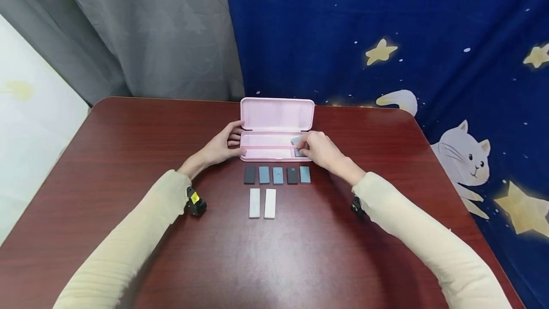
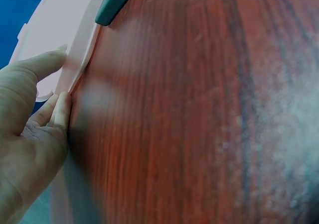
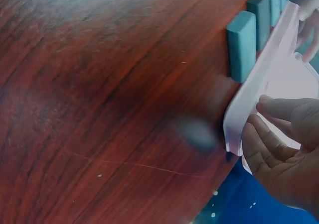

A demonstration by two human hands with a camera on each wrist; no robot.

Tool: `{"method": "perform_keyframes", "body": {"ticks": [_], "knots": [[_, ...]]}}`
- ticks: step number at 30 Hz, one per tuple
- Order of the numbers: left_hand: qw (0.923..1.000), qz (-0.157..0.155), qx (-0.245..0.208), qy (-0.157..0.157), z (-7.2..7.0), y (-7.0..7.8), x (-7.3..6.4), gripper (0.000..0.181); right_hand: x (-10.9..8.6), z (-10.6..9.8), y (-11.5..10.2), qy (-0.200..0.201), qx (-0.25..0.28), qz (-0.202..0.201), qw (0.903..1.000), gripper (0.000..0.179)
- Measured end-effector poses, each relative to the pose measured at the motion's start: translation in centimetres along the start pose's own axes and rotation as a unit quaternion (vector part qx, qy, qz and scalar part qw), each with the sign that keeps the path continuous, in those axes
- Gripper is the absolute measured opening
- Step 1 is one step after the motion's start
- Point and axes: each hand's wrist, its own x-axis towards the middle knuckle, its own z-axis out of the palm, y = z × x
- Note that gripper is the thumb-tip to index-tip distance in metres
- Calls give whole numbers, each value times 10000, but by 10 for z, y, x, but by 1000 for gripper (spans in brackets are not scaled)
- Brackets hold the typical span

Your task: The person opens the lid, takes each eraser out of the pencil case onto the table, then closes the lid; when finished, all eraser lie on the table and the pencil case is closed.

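Observation:
A pink pencil case (image 1: pixel 276 152) lies with its lid (image 1: pixel 277 113) raised at the back. My left hand (image 1: pixel 220 146) holds its left end, thumb over the rim and fingers along the side; the left wrist view shows this hand (image 2: pixel 35 119) too. My right hand (image 1: pixel 321 149) reaches into the right end and pinches a light blue rectangular block (image 1: pixel 295 141), mostly hidden by the fingers. Beneath them a dark block (image 1: pixel 299 153) lies in the case's front compartment. The right wrist view shows this hand (image 3: pixel 281 144) at the case's edge, the block hidden.
In front of the case stands a row of several small blocks, dark (image 1: pixel 249 175) and blue (image 1: pixel 278 175). Nearer lie two longer white blocks (image 1: pixel 255 203). All rest on a brown wooden table (image 1: pixel 206 261); a blue curtain (image 1: pixel 326 27) hangs behind its far edge.

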Motion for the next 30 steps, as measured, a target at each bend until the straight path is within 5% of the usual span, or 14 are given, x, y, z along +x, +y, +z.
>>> {"method": "perform_keyframes", "body": {"ticks": [10,19,30], "knots": [[10000,-53,47,1,3,3,2,82,5,0,3,-302,-130,-54,9994,7],[9999,-60,-73,-100,3,26,-5,80,13,-9,5,-860,-47,-73,9963,8],[9998,-60,193,0,-1,1,0,83,9,-10,12,-803,484,-247,9953,7]]}}
